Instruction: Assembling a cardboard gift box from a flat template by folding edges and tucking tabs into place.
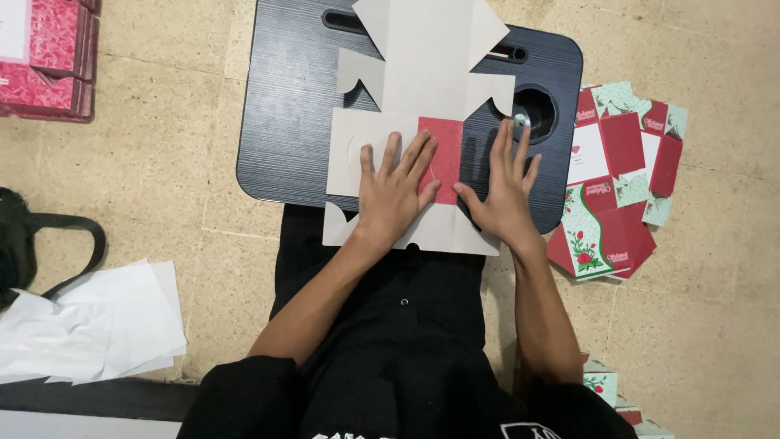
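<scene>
Left hand point(396, 189): lies flat, palm down, on the grey cardboard box blank point(406, 122), fingers point(418, 154) spread open and straight, gripping nothing; the fingertips reach onto the red folded flap point(447, 150).
Right hand point(505, 187): also flat and palm down, fingers open and fanned, gripping nothing; it presses on the right edge of the blank, with the fingertips near the round hole point(532, 110) in the lap desk.
Cardboard box blank: unfolded, plain grey side up, a cut-out shape with flaps pointing several ways; it lies on the dark worktop and its near edge overhangs toward the person's lap.
Red folded flap: a patterned red panel turned over onto the grey side, between the two hands, touching the left fingertips.
Worktop: a black lap desk point(284, 106) with rounded corners and a slot handle at its far edge, sitting over the person's legs above the tiled floor point(162, 122).
Right of the desk: a loose pile of printed blanks point(621, 175) in red, white and pale green with a flower pattern, lying on the floor, just beside the desk.
Top left corner: stacked red patterned boxes point(49, 57), well apart from the hands.
Left side: white paper sheets point(97, 321) on the floor, with a black bag strap point(57, 236) beside them.
Person: seated, in black clothing, forearms bare.
</scene>
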